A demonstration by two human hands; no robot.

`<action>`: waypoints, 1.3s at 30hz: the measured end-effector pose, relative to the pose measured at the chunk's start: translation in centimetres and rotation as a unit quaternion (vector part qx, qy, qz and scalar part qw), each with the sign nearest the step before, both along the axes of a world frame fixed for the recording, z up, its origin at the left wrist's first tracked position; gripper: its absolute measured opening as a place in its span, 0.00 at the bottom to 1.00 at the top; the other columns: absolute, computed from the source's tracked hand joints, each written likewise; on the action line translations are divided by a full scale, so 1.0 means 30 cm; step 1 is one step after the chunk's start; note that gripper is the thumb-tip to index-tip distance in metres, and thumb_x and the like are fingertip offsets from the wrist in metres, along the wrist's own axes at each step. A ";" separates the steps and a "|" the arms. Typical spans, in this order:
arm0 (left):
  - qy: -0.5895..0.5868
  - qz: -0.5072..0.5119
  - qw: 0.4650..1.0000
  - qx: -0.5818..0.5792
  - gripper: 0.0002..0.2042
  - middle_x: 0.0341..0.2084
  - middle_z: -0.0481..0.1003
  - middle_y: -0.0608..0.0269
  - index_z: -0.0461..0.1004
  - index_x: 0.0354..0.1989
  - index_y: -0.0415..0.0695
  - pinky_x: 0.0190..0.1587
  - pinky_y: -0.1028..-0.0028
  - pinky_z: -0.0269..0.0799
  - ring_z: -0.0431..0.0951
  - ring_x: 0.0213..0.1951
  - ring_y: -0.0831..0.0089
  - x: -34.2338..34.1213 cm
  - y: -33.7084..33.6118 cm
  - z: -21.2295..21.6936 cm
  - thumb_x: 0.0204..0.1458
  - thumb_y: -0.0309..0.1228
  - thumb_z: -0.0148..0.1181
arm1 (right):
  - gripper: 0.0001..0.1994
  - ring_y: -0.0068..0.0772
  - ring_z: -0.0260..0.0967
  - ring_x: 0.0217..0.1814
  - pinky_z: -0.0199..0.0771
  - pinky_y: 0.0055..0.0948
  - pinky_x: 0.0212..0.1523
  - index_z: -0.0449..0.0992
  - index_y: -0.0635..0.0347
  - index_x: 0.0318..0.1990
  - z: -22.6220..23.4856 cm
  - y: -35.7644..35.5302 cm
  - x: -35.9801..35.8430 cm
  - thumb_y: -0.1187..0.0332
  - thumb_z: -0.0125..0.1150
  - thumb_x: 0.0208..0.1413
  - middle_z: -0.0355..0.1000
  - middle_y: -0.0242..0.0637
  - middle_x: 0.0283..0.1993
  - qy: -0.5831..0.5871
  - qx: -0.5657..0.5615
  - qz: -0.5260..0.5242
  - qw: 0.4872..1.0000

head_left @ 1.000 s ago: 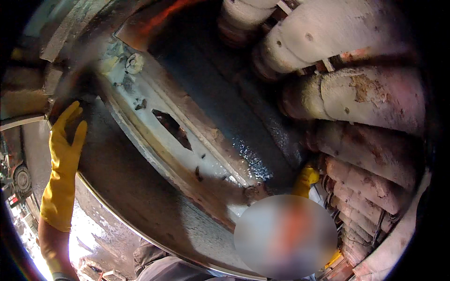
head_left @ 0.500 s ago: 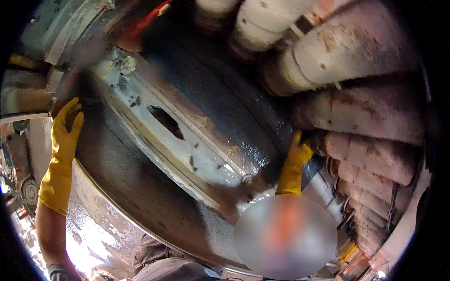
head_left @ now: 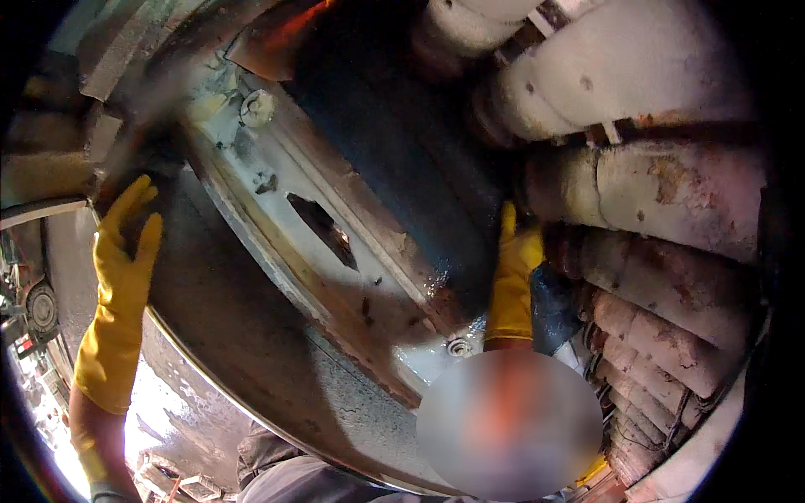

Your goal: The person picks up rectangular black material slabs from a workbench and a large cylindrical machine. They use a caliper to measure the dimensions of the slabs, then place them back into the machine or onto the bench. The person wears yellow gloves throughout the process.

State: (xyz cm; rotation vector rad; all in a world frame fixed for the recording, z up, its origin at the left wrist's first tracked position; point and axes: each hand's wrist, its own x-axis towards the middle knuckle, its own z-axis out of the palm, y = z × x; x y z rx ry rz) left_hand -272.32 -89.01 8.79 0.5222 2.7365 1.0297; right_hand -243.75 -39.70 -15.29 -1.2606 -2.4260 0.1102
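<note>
My left hand [head_left: 127,235], in a long yellow rubber glove, is open with fingers spread against the dark curved metal at the left. My right hand [head_left: 513,268], also yellow-gloved, reaches up along the wet dark curved panel [head_left: 411,176]. Its forefinger is stretched out and the other fingers look blurred; nothing shows in it. Between my hands runs a wet pale metal band [head_left: 277,155] with raised edges. A jagged dark hole [head_left: 323,228] breaks its surface, with dark bits around it. Round fittings sit near both ends, including a pale ring-shaped one [head_left: 257,109].
Thick, stained pale cylinders [head_left: 654,189] line the right side, close to my right hand. A curved metal rim [head_left: 226,390] passes in front of my body. Beyond it at the left are a wheel [head_left: 42,308] and wet, brightly lit ground. A blurred oval covers the lower middle.
The view has shifted, so the band and hole sit further right. My right hand has moved up and slightly left along the dark panel. My left hand stays spread at the left.
</note>
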 end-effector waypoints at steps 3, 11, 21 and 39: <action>0.027 -0.010 0.999 -0.018 0.25 0.56 0.80 0.51 0.74 0.66 0.39 0.62 0.69 0.73 0.79 0.59 0.65 0.005 0.000 -0.004 0.58 0.23 0.67 | 0.25 0.53 0.79 0.56 0.79 0.45 0.56 0.84 0.56 0.54 0.001 0.036 -0.093 0.46 0.66 0.62 0.81 0.47 0.57 0.005 0.038 0.071 0.997; 0.011 -0.015 0.999 -0.040 0.24 0.56 0.80 0.51 0.74 0.66 0.40 0.64 0.69 0.71 0.79 0.59 0.65 -0.020 0.016 -0.007 0.61 0.24 0.65 | 0.43 0.63 0.66 0.70 0.63 0.56 0.70 0.76 0.59 0.65 -0.001 -0.064 -0.322 0.29 0.54 0.59 0.73 0.51 0.67 -0.032 -0.021 -0.062 0.997; 0.012 -0.042 0.999 -0.005 0.23 0.58 0.78 0.51 0.72 0.68 0.39 0.67 0.69 0.68 0.77 0.61 0.65 -0.043 -0.059 -0.051 0.64 0.26 0.62 | 0.20 0.59 0.78 0.50 0.76 0.51 0.55 0.82 0.59 0.50 0.061 0.052 0.381 0.52 0.66 0.62 0.82 0.48 0.50 0.053 0.104 -0.043 0.992; 0.049 -0.015 0.998 -0.044 0.25 0.53 0.82 0.49 0.76 0.64 0.39 0.64 0.67 0.71 0.80 0.58 0.62 0.012 0.035 0.022 0.56 0.24 0.68 | 0.40 0.60 0.69 0.68 0.67 0.50 0.69 0.71 0.59 0.69 0.067 -0.047 -0.093 0.36 0.62 0.61 0.76 0.53 0.63 -0.032 -0.128 -0.116 0.984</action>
